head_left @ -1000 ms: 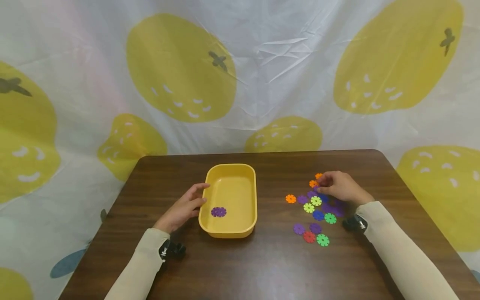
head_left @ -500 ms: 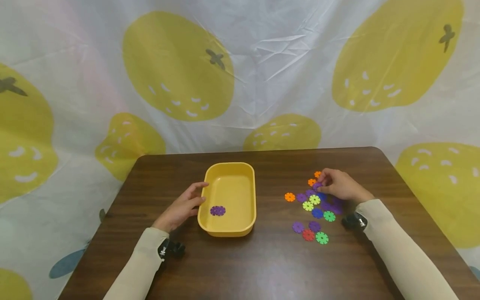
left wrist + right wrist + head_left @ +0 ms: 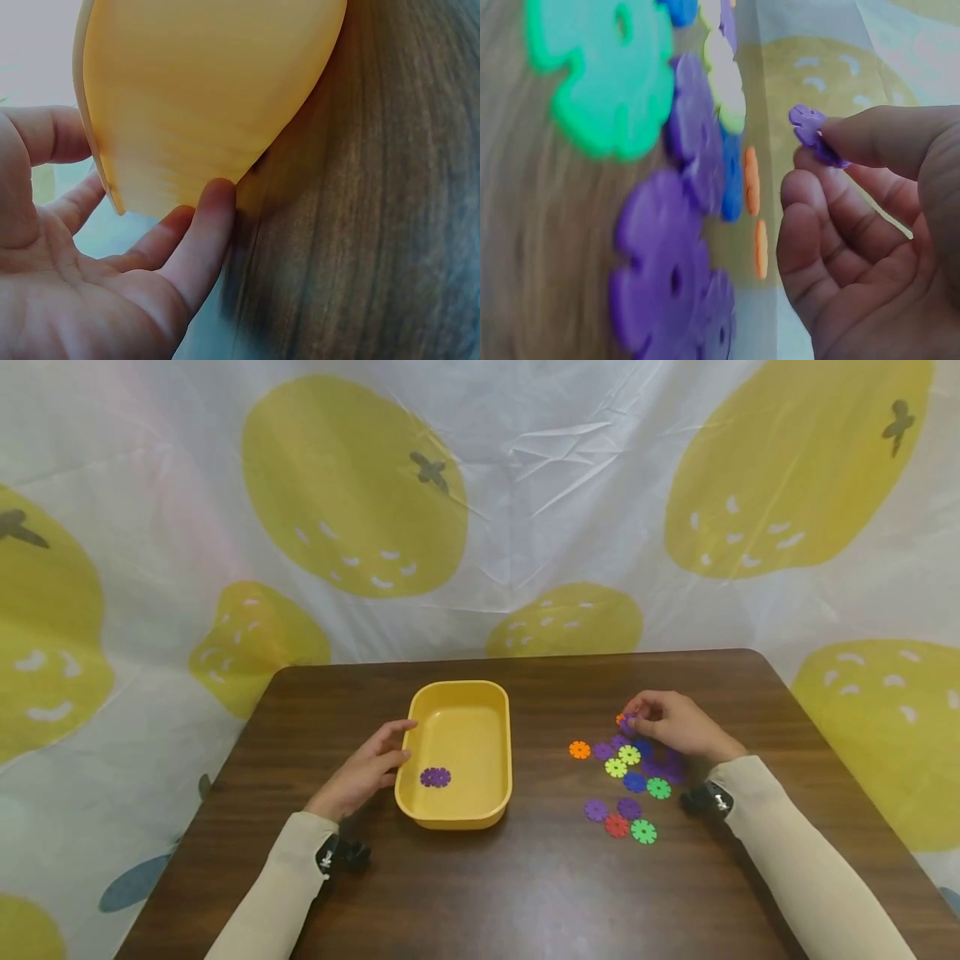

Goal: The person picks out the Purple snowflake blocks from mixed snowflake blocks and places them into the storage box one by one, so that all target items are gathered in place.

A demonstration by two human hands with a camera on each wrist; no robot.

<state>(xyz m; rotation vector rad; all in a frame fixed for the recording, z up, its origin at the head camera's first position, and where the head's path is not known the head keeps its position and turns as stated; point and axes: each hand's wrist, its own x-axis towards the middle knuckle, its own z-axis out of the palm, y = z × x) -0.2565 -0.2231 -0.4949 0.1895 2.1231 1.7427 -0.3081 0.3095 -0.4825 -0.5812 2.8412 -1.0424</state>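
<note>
1. The yellow tray [image 3: 467, 735] stands upright on the brown counter [image 3: 480, 893], between the two hands.
2. Inside it, near the front left corner, lie the tray discs [image 3: 435, 777]. They are purple and appear to be two, side by side; whether they only touch or overlap, I cannot tell.
3. The left hand [image 3: 362, 774] is at the tray's left side. Its grip is apart, and the fingertips touch the wall and the rim.
4. The right hand [image 3: 678, 724] has its grip clamped on the held disc [image 3: 807, 129], a purple one, which is tilted and raised above the counter, well apart from the tray.
5. Near this hand, on the counter, lie an orange disc [image 3: 579, 750], yellow-green discs [image 3: 616, 767], blue discs [image 3: 634, 782], green discs [image 3: 643, 832], a red disc [image 3: 617, 826] and loose purple discs [image 3: 596, 810].
6. White marks on the left band [image 3: 327, 857] and the right band [image 3: 722, 802] are too small for reading.
</note>
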